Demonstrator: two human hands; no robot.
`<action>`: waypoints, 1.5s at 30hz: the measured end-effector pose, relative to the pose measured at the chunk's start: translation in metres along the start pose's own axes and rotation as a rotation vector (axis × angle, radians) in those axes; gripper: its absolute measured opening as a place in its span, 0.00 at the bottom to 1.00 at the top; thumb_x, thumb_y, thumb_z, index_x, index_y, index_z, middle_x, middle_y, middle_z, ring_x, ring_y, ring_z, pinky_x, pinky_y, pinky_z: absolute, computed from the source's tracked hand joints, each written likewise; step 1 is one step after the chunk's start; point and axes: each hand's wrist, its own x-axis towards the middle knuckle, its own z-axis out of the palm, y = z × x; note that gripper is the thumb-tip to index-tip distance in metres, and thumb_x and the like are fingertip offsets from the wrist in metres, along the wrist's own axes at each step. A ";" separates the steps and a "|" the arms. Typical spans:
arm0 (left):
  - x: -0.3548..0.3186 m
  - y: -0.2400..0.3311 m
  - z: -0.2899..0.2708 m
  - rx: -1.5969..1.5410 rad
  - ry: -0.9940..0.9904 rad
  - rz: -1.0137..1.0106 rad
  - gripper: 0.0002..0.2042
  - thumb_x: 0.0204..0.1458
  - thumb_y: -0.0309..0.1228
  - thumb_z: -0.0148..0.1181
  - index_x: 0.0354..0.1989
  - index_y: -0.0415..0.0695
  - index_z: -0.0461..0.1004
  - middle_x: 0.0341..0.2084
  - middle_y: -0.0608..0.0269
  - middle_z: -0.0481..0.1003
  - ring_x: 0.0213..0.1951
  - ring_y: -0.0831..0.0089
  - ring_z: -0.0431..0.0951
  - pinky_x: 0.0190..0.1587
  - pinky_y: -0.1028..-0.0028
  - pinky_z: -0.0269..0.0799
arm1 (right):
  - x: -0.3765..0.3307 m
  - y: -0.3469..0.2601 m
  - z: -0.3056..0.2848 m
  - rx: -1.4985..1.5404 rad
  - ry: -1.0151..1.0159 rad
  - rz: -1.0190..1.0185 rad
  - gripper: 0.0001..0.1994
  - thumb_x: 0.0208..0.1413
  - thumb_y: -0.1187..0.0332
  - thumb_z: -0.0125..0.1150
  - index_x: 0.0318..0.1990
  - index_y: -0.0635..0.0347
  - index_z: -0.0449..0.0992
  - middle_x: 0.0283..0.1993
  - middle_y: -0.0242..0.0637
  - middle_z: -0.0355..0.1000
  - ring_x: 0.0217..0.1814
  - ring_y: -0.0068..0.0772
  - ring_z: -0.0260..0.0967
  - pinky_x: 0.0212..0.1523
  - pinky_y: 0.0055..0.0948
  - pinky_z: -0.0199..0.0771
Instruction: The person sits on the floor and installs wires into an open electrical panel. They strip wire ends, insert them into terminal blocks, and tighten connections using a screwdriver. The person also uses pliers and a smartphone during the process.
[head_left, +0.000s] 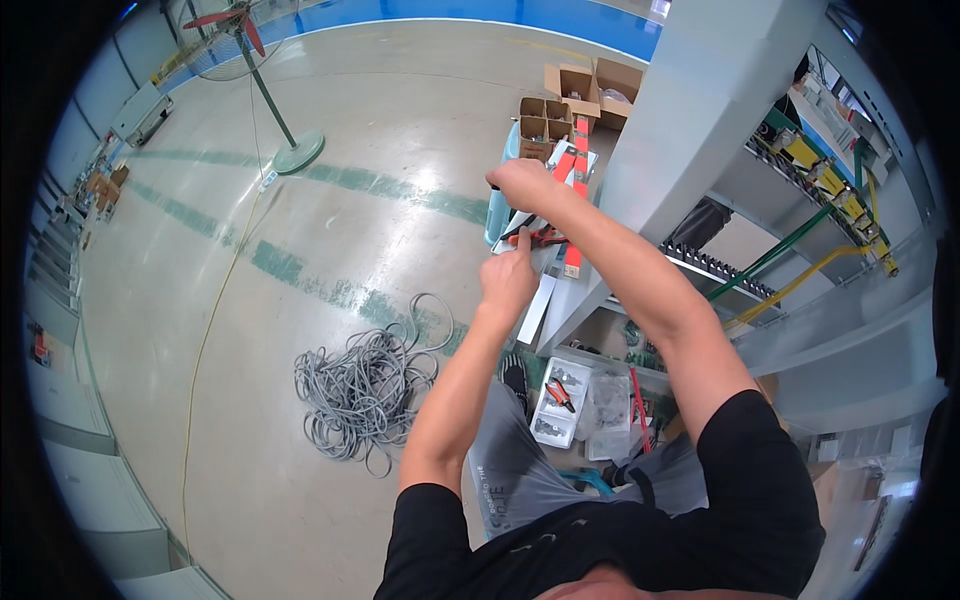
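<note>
Both my arms reach forward to the work by the grey cabinet frame. My right hand [528, 187] is closed in a fist, with a small dark end showing at its left side; what it grips is mostly hidden. Just below it, my left hand [508, 278] has its fingers curled and one finger raised against a red-and-black handled tool [545, 238]. Whether that hand grips the tool is unclear. Under and beside the hands are a light-blue bin [497, 215], white strips [537, 310] and red-and-white long pieces [581, 175].
A tangled grey cable coil [365, 390] lies on the floor at left. Near my legs sits a white parts tray [560, 402] with orange-handled pliers [559, 394]. Cardboard boxes [545, 122] stand beyond the hands. A pedestal fan [299, 153] and a yellow cord [212, 325] are farther left.
</note>
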 end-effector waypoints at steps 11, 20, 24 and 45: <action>0.002 0.003 0.007 0.062 -0.067 -0.040 0.33 0.48 0.26 0.59 0.68 0.39 0.71 0.24 0.52 0.83 0.26 0.55 0.85 0.29 0.56 0.79 | -0.001 0.015 -0.018 0.138 0.313 0.061 0.10 0.56 0.78 0.58 0.43 0.55 0.79 0.37 0.43 0.81 0.43 0.52 0.81 0.40 0.48 0.80; 0.002 0.002 -0.009 -0.038 -0.074 -0.025 0.33 0.48 0.27 0.59 0.69 0.39 0.70 0.25 0.50 0.82 0.30 0.50 0.85 0.33 0.53 0.79 | -0.030 0.000 -0.081 0.322 0.851 0.076 0.08 0.60 0.74 0.62 0.46 0.55 0.81 0.41 0.40 0.82 0.43 0.47 0.81 0.40 0.41 0.81; -0.015 0.000 -0.034 -0.117 -0.077 -0.134 0.34 0.50 0.31 0.61 0.72 0.50 0.69 0.27 0.47 0.82 0.33 0.45 0.84 0.39 0.50 0.78 | -0.084 -0.024 -0.118 0.561 1.047 -0.075 0.08 0.60 0.77 0.65 0.46 0.59 0.80 0.39 0.40 0.80 0.40 0.41 0.81 0.39 0.33 0.80; -0.182 0.119 -0.113 -1.521 -0.378 -0.509 0.11 0.69 0.31 0.54 0.54 0.38 0.75 0.41 0.56 0.83 0.38 0.69 0.83 0.45 0.71 0.72 | -0.682 -0.106 0.022 1.913 0.975 1.125 0.06 0.63 0.82 0.61 0.45 0.65 0.78 0.53 0.45 0.80 0.52 0.42 0.84 0.45 0.26 0.86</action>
